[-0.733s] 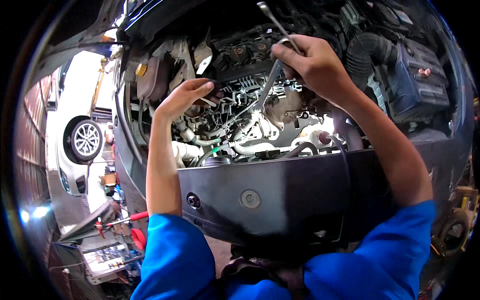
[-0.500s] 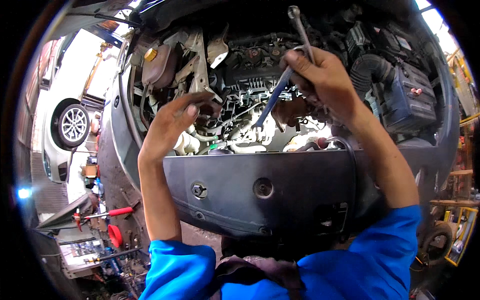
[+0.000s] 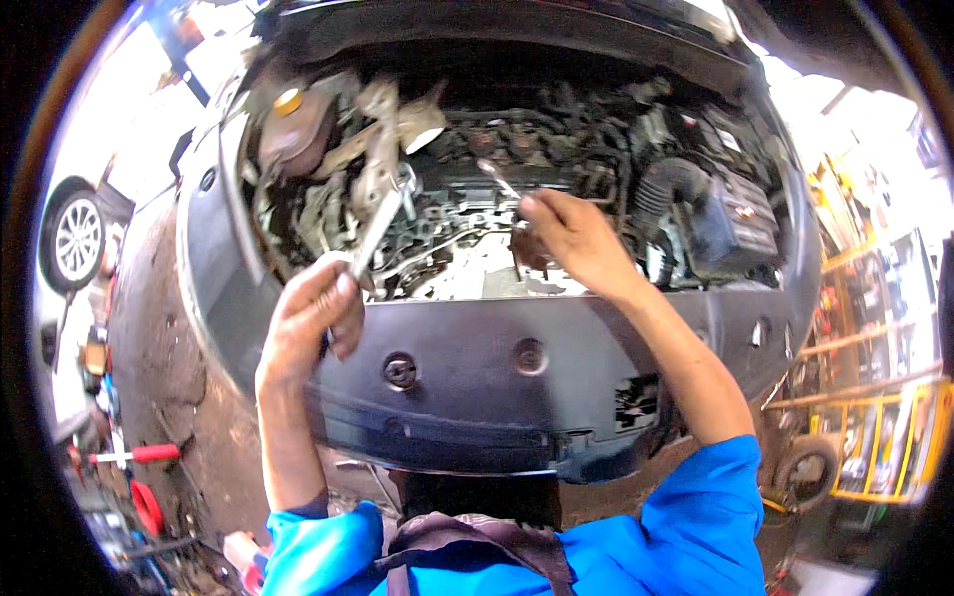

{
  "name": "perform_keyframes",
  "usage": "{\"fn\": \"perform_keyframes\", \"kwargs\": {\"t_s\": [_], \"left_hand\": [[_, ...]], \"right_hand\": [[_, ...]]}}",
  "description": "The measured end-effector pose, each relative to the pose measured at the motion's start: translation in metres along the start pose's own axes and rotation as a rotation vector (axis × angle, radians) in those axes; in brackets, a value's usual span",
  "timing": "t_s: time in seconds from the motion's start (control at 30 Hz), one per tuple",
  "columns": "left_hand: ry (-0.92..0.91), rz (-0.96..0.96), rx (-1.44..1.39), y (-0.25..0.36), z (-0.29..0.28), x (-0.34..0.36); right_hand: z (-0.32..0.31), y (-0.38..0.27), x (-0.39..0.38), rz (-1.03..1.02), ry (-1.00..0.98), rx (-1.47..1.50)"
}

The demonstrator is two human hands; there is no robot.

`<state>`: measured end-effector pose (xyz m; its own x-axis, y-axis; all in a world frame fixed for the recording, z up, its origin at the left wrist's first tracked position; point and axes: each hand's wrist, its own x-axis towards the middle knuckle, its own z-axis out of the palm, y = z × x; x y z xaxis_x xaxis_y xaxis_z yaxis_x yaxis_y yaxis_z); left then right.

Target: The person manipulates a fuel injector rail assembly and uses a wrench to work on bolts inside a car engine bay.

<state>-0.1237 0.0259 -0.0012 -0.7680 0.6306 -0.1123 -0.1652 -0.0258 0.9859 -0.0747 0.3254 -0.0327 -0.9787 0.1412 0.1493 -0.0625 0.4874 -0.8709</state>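
Note:
My left hand point(image 3: 316, 308) is closed round the lower part of a silver wrench point(image 3: 378, 233), whose head points up toward the engine bay, beside a metal bracket point(image 3: 381, 139). My right hand point(image 3: 576, 238) is closed over the middle of the engine bay. From its fingers a second wrench point(image 3: 500, 179) sticks out up and to the left, blurred by motion; the rest of it is hidden by the hand. Below both hands lies the engine point(image 3: 467, 223), brightly lit at its front.
A dark front panel point(image 3: 467, 343) of the car spans the near side. A reservoir with a yellow cap point(image 3: 288, 102) sits at left, a black box point(image 3: 740, 223) and ribbed hose point(image 3: 661, 189) at right. Another car's wheel point(image 3: 77, 235) shows far left; a yellow rack point(image 3: 894, 447) stands right.
My left hand has moved down and now holds a wrench; it showed none before. My right hand has lowered and shifted left. The whole view has also shifted.

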Motion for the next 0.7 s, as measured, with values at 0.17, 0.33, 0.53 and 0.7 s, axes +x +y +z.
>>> {"fn": "perform_keyframes", "kwargs": {"t_s": [0.17, 0.33, 0.53, 0.7], "left_hand": [[0.115, 0.100, 0.265, 0.022, -0.053, 0.060], [0.248, 0.220, 0.668, -0.021, -0.101, 0.143], [0.272, 0.233, 0.971, -0.033, -0.123, 0.146], [0.288, 0.342, 1.288, -0.027, -0.150, 0.128]], "right_hand": [[0.048, 0.054, 0.047, -0.050, -0.320, -0.806], [0.132, 0.118, 0.114, 0.026, -0.744, -1.118], [0.165, 0.205, 0.139, -0.105, -0.785, -1.170], [0.195, 0.217, 0.159, -0.092, -0.777, -1.147]]}}
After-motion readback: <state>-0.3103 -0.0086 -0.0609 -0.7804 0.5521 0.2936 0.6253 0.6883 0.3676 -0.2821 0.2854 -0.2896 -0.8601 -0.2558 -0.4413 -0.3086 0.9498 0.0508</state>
